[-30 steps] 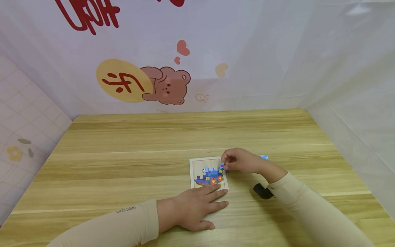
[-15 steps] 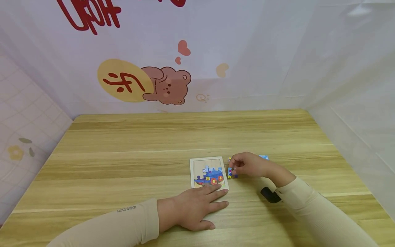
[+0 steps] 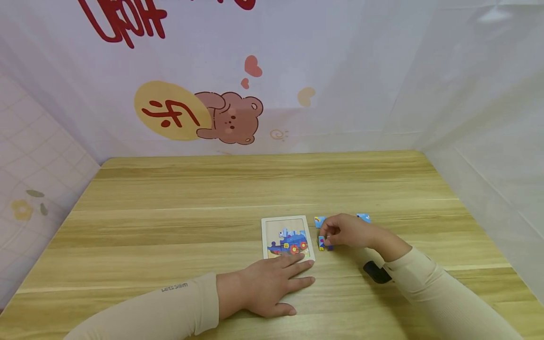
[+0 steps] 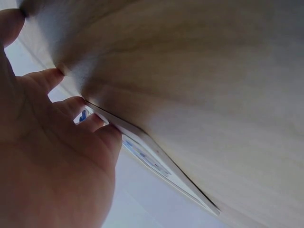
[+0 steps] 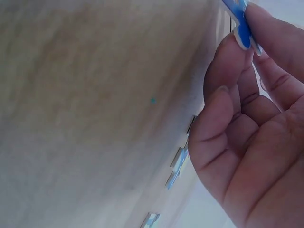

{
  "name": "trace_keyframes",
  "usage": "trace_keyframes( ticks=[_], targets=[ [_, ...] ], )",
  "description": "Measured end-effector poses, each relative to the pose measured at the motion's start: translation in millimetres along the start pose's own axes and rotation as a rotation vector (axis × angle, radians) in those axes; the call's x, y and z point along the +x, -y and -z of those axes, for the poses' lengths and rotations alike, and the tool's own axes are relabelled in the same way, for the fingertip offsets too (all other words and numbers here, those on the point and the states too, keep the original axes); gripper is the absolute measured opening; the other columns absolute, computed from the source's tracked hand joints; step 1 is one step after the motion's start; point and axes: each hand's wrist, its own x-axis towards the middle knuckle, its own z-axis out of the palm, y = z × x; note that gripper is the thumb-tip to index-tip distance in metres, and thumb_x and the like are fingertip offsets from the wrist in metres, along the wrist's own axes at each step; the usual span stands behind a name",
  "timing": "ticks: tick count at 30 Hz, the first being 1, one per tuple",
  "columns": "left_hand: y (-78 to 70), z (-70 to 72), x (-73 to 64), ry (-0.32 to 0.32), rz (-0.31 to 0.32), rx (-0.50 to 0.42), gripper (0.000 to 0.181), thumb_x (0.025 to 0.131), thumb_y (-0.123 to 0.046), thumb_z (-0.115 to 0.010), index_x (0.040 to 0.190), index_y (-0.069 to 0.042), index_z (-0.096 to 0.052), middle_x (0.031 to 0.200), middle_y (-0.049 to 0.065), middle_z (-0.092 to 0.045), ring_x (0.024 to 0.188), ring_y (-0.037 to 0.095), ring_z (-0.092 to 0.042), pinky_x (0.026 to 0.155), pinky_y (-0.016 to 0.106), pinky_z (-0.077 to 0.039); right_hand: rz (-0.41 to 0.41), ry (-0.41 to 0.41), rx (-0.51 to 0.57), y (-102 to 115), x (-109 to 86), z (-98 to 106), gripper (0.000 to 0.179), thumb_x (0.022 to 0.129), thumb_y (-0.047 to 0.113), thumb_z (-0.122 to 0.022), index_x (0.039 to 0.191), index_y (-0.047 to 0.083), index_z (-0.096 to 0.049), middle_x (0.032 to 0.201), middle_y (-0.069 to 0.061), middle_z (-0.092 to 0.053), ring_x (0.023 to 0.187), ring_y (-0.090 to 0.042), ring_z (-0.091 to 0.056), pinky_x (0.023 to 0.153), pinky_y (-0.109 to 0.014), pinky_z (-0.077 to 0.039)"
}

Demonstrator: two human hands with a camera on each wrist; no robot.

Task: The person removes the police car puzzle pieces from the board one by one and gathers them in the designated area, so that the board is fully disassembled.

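A wooden jigsaw tray point(image 3: 265, 236) lies on the table in front of me, partly filled with a blue train picture point(image 3: 293, 240). My left hand point(image 3: 269, 285) rests flat with spread fingers, its upper fingers over the tray's near edge. The left wrist view shows fingertips against the tray's rim point(image 4: 159, 151). Just right of the tray, my right hand point(image 3: 352, 231) pinches a small blue jigsaw piece point(image 5: 243, 33) between thumb and index finger. Its yellow-marked end shows in the head view; the fingers hide the rest.
A loose light-blue piece point(image 3: 319, 221) lies behind the right fingers, and another blue piece point(image 3: 363, 217) sits farther right. More pieces point(image 5: 178, 161) lie on the table below the right hand. A printed cloth point(image 3: 340, 85) hangs behind the wooden table point(image 3: 170, 189).
My right hand has moved right and slightly nearer, carrying the jigsaw piece from over the tray's right edge to beside the tray. The left hand stays in place.
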Motion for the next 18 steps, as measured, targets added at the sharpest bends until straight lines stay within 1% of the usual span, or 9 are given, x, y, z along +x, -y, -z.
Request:
trace_keyframes(
  ticks=[4,11,18],
  targets=[
    [0.1,0.1,0.0,0.005,0.000,-0.001,0.064,0.096,-0.059,-0.039,0.151,-0.026,-0.035,0.158,0.003,-0.027,0.145,0.024,-0.022,0.113,0.034,-0.027,-0.012,-0.014,-0.034,-1.1,0.6,-1.8,0.003,0.087,0.007,-0.069,0.088,0.007,-0.066,0.072,0.006,-0.054,0.068,-0.009,-0.047,0.061,-0.023,-0.040],
    [0.6,0.5,0.7,0.024,0.001,0.000,0.064,0.097,-0.059,-0.038,0.152,-0.026,-0.033,0.159,0.003,-0.024,0.146,0.023,-0.021,0.114,0.032,-0.026,-0.028,-0.039,-0.033,0.5,0.3,-3.7,0.006,0.082,0.004,-0.071,0.086,0.006,-0.067,0.072,0.005,-0.057,0.068,-0.009,-0.050,0.061,-0.023,-0.043],
    [0.7,0.0,0.6,0.020,0.001,0.010,0.064,0.097,-0.060,-0.038,0.151,-0.026,-0.034,0.159,0.003,-0.025,0.146,0.023,-0.021,0.114,0.032,-0.026,-0.060,-0.092,-0.058,2.6,0.5,-7.1,0.009,0.081,0.006,-0.075,0.083,0.008,-0.067,0.071,0.005,-0.057,0.068,-0.010,-0.051,0.062,-0.025,-0.044]
  ],
)
